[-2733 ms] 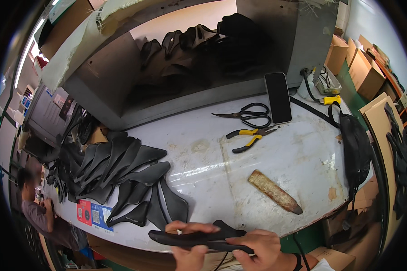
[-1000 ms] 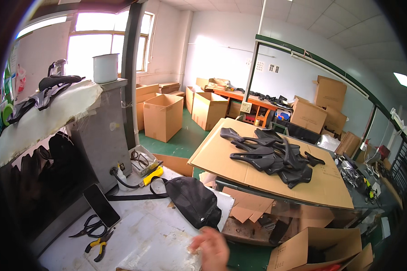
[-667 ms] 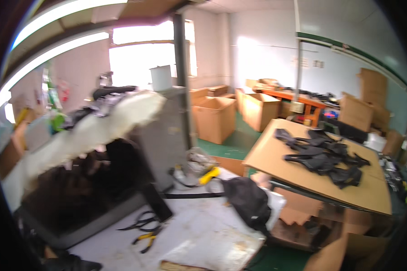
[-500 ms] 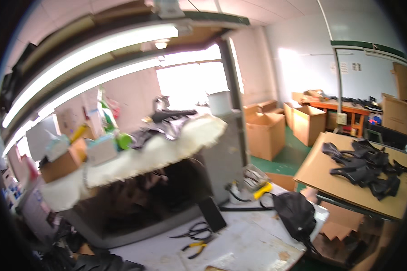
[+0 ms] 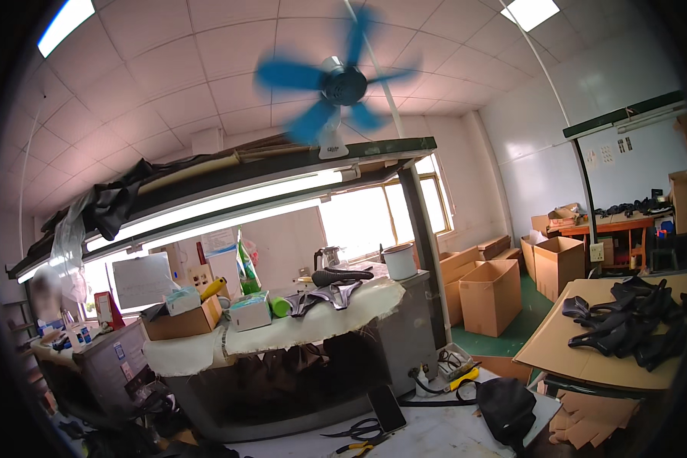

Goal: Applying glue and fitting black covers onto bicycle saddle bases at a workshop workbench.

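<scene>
Neither of my hands shows in the head view. At the lower edge lies a white worktable (image 5: 454, 431), partly cut off. On it are black-handled scissors (image 5: 366, 427), pliers with yellow-and-black grips (image 5: 355, 449) and a dark phone (image 5: 388, 408). Farther right rests a black cover-like piece (image 5: 505, 411), with a dark strap beside it. A yellow-handled tool (image 5: 462, 379) lies near a small tray of odds and ends (image 5: 455, 360). Behind the table stands a grey open-fronted cabinet (image 5: 282, 412), dark inside.
Saddle-shaped black pieces (image 5: 626, 328) cover a cardboard-topped stand at right. Cardboard boxes (image 5: 490, 298) stand on the green floor. Atop the cabinet sit a white pot (image 5: 399, 262), a black saddle (image 5: 342, 276) and a tissue box (image 5: 250, 311). A blue fan (image 5: 343, 84) hangs above.
The view has tilted upward, so the ceiling and blue fan have come in and the worktable sits lower. The scissors, pliers, phone and black cover lie as before.
</scene>
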Demonstrator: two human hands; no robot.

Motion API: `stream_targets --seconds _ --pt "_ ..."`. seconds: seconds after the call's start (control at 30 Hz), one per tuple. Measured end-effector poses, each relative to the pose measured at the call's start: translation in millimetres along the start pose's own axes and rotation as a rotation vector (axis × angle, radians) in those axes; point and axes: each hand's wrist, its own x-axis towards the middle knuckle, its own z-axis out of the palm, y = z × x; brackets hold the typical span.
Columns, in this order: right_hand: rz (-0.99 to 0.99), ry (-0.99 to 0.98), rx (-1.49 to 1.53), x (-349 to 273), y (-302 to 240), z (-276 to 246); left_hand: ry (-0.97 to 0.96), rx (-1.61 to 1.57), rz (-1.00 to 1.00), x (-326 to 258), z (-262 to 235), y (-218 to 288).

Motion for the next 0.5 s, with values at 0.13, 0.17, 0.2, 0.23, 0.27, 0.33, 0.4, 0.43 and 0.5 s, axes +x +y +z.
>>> stream_targets --seconds 0.13,0.17,0.2,0.23,0.27,0.33,0.4,0.43,0.5 --pt "-0.073 -0.107 0.022 -69.2 32.3 -35.9 -0.005 -0.106 0.114 10.3 -21.9 30.4" --pt "-0.157 -0.257 -0.081 -89.3 50.8 -51.7 -0.072 -0.085 0.123 15.6 -26.3 34.7" --pt "-0.231 -0.411 -0.18 -114.7 61.9 -67.6 -0.108 -0.068 0.143 18.2 -28.5 40.9" --pt "-0.201 -0.492 -0.211 -126.3 28.3 -91.7 -0.114 -0.05 0.184 17.4 -21.8 34.7" --pt "-0.017 -0.384 -0.037 -163.6 76.5 -101.6 -0.087 -0.048 0.238 20.5 -17.3 34.2" --pt "0.208 -0.165 -0.425 -185.5 33.6 -134.0 -0.126 -0.02 0.198 22.4 -22.3 33.9" --pt "0.468 -0.076 -0.561 -220.7 104.6 -153.9 -0.17 -0.009 0.194 28.5 -17.5 35.0" --pt "0.65 0.009 -0.43 -236.7 146.6 -166.5 -0.21 -0.005 0.187 35.5 -16.5 38.4" --pt "0.83 0.11 -0.303 -280.7 237.2 -197.1 -0.218 -0.008 0.178 36.1 -10.0 42.9"
